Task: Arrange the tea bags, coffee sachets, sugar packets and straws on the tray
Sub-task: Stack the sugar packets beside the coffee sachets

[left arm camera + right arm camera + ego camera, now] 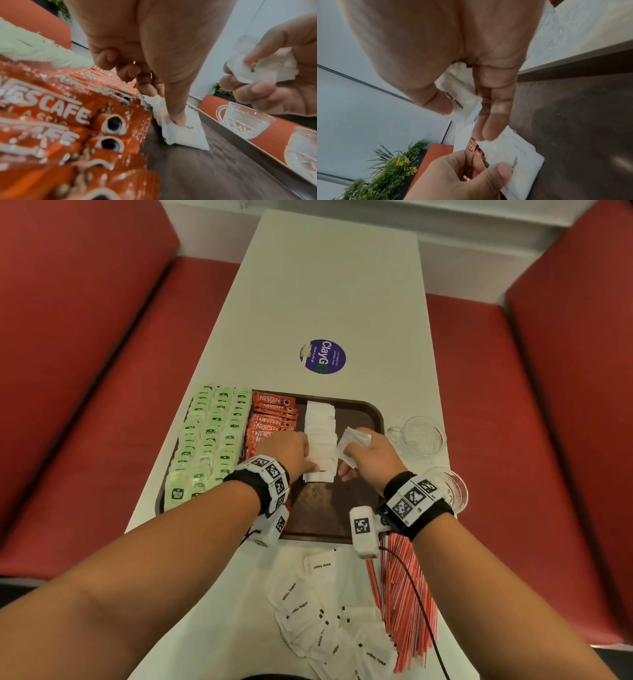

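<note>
- Two hands work over the brown tray (373,419): my left hand (286,451) and my right hand (371,455), both above the column of white sugar packets (320,433) that runs down the tray's middle.
- My left grip is curled, its thumb (178,116) pressing down on the nearest packet of that column (183,134), which I judge keeps the overlapped row from sliding while more go on.
- My right grip is pinched on a small bunch of sugar packets (351,445), thumb on one face and fingers (494,108) behind, held up beside the column so that one can be dealt out at a time.
- Green tea bags (209,440) fill the tray's left side in rows, and orange Nescafe coffee sachets (274,419) lie just beside them, touching the sugar column's left edge; grouping by kind leaves the bare right strip, I think, for the straws.
- Loose sugar packets (318,614) lie heaped on the table (329,285) near my body, with the red-striped straws (407,604) beside them, not yet on the tray.
- Two glass cups (419,434) stand on the table off the tray's right edge.
</note>
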### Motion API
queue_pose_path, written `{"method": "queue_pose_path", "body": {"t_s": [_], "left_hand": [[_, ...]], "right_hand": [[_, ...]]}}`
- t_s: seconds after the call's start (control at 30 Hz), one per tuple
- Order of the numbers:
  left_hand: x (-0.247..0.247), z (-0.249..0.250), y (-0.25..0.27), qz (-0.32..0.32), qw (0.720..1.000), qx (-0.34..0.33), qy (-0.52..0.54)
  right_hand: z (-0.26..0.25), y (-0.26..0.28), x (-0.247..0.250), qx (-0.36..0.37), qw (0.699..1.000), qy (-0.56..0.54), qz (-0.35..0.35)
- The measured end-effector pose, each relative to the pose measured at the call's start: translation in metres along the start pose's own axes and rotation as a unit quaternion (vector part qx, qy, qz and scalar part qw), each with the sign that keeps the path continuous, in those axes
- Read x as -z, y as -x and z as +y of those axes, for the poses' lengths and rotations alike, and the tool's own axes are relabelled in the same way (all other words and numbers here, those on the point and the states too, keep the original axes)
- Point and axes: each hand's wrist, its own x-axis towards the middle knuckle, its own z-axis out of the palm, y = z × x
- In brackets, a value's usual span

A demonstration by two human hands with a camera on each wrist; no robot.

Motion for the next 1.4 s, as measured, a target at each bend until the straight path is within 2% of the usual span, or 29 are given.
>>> {"method": "queue_pose_path", "body": {"t_s": [0.1,0.2,0.33,0.43,0.6,0.73,0.83,0.97,1.07,1.2,1.4], "left_hand": [[0.001,0.0,0.005,0.033,0.999,-0.003,0.008],[0.006,-0.004,0.009,0.073,0.989,-0.022,0.129],[0.017,-0.006,0.018,0.062,0.964,-0.063,0.249],[0.019,-0.009,0.023,0.05,0.964,-0.088,0.247],[0.023,-0.014,0.029,0.05,0.965,-0.063,0.25],[0.027,-0.016,0.029,0.029,0.97,-0.077,0.229],[0.024,-0.017,0.022,0.01,0.981,-0.071,0.179],[0.011,-0.017,0.013,-0.007,0.995,-0.052,0.09],[0.0,-0.013,0.009,-0.029,0.998,-0.05,0.039],[-0.007,-0.01,0.0,-0.008,0.999,-0.025,-0.025],[-0.011,-0.01,0.005,0.033,0.996,-0.023,-0.082]], "right_hand": [[0.001,-0.004,0.002,0.044,0.998,0.038,0.015],[0.002,-0.006,0.001,0.053,0.998,0.02,0.012],[0.004,-0.006,-0.009,0.067,0.998,0.015,0.009],[0.003,-0.002,-0.019,0.043,0.999,-0.033,-0.002],[0.002,0.006,-0.028,0.008,0.998,-0.063,-0.004],[0.004,0.007,-0.028,0.031,0.999,0.007,0.012],[0.01,0.01,-0.025,0.035,0.998,0.029,0.051],[0.024,0.018,-0.02,0.006,0.994,-0.041,0.106],[0.03,0.034,-0.02,0.001,0.988,-0.1,0.12],[0.03,0.063,-0.019,0.004,0.988,-0.108,0.114],[0.027,0.099,-0.02,0.018,0.993,-0.032,0.112]]}}
